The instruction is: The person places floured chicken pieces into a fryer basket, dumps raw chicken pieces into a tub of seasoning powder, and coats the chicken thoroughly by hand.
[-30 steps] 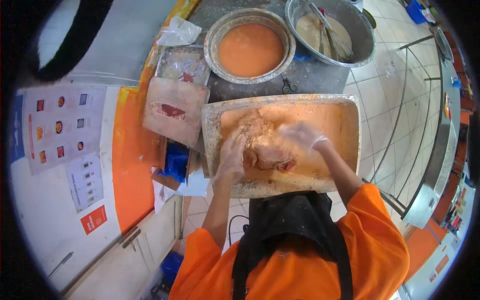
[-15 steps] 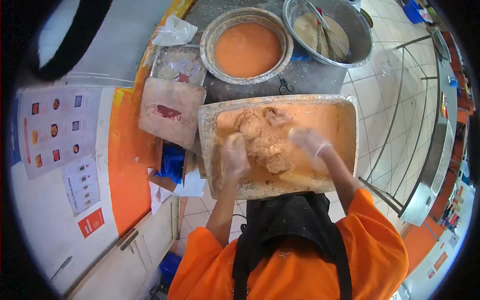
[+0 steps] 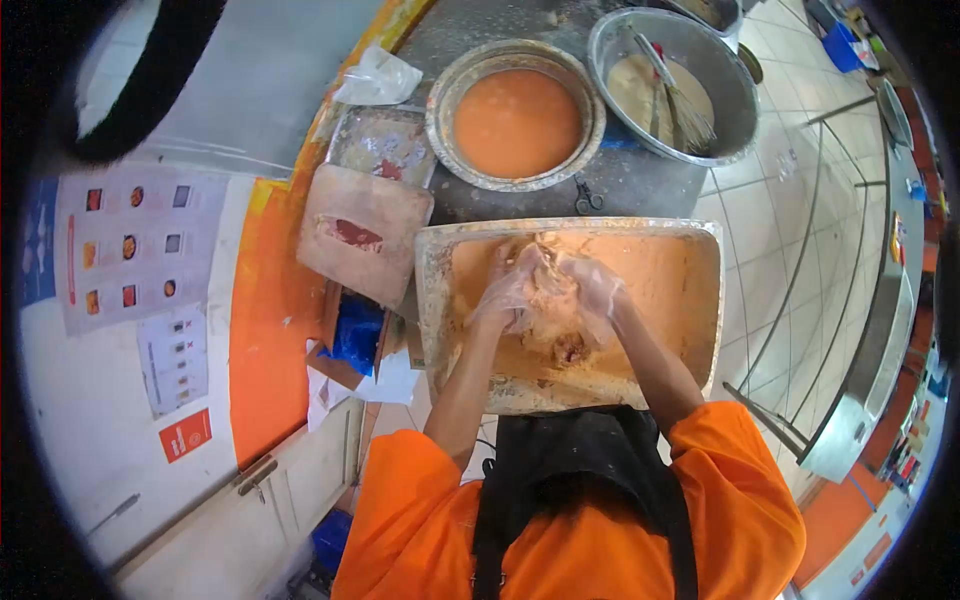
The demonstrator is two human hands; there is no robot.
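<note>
A wide, crusted tub (image 3: 705, 232) in front of me holds orange-tinted flour. Both my hands wear thin clear gloves and meet near its middle. My left hand (image 3: 508, 292) curls around flour-coated food pieces (image 3: 548, 296) from the left. From the right, my right hand (image 3: 596, 290) cups the same clump, its fingers partly blurred. One darker coated piece (image 3: 571, 349) lies in the flour just below the hands. What exactly the pieces are under the coating, I cannot tell.
Beyond the tub stand a bowl of orange liquid (image 3: 518, 125) and a metal basin (image 3: 600, 75) with pale batter and a whisk (image 3: 690, 118). Scissors (image 3: 588, 197) lie between. Stained boards (image 3: 365, 225) and a plastic bag (image 3: 380, 75) sit at left; a metal rack (image 3: 800, 280) stands right.
My hands have come inward from the tub's two sides and closed around the coated pieces. The view has shifted, so the scene sits slightly lower and farther right.
</note>
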